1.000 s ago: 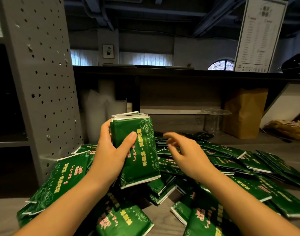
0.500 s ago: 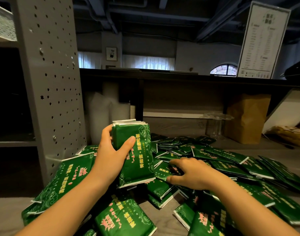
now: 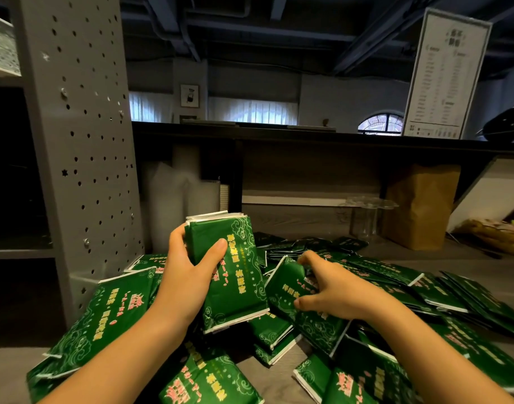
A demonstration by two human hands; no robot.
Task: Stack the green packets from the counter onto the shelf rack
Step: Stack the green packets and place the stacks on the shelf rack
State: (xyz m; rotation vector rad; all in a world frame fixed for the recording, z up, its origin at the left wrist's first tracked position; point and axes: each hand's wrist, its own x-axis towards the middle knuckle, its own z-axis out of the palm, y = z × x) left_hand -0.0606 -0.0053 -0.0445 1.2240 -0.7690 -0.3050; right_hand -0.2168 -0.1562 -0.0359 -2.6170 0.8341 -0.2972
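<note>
Above the grey counter (image 3: 8, 368), just in front of the person, a stack of green foil packets (image 3: 232, 275) with pale swirl patterns and yellow and pink lettering stands nearly upright, tilted slightly to the left. The left hand (image 3: 188, 275) grasps this stack. Its thumb lies across the printed front and its fingers curl round the back, and the white sealed edges of several packets show at the top.

Just to the right, touching the stack's lower edge, a single green packet (image 3: 288, 287) is raised at an angle above the others. The right hand (image 3: 334, 290) grips it, fingers curled over its upper edge and thumb against its face.

Beneath and around both hands a loose heap of green packets (image 3: 375, 269) covers the counter. Some lie flat and overlapping on the right, while others are tipped on one another near the bottom edge and at the left. None of the packets can be seen on the rack.

At the left stands the grey perforated metal shelf rack (image 3: 83, 141), its upright panel touching the heap's left side and dark shelf openings beside it.

Further back on the counter stand a brown paper bag (image 3: 419, 205) and a clear plastic cup stack (image 3: 363, 220), close together. Above them runs a dark ledge (image 3: 308, 138) carrying a tall white printed sign (image 3: 445, 74).
</note>
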